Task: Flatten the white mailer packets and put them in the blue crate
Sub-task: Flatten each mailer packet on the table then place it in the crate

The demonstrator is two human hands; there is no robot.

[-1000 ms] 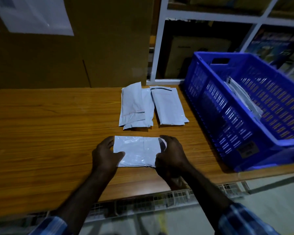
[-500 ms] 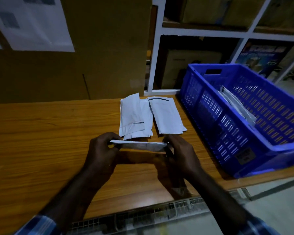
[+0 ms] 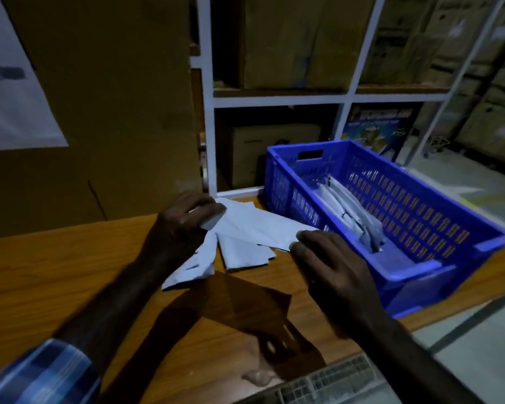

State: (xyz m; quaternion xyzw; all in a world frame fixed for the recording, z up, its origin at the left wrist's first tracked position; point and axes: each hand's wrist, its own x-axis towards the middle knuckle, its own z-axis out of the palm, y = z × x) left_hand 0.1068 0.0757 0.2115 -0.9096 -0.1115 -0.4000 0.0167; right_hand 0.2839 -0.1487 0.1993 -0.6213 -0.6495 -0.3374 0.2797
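Note:
A white mailer packet (image 3: 260,228) is held in the air above the wooden table (image 3: 56,272), tilted toward the crate. My left hand (image 3: 181,228) pinches its far left corner. My right hand (image 3: 330,263) grips its near right end, close to the crate's left wall. The blue crate (image 3: 420,217) stands on the table's right end. Several white mailers (image 3: 350,211) lean inside it. More white mailers (image 3: 239,255) lie on the table under the lifted one, partly hidden by it and by my left hand.
A tall brown cardboard panel (image 3: 114,97) with a white sheet (image 3: 9,97) rises behind the table. White shelving (image 3: 280,100) with cardboard boxes stands behind the crate. A wire rack (image 3: 318,383) runs below the table's near edge.
Both hands lifted the packet off the table, raised it and carried it right toward the crate. The view swung up and to the right.

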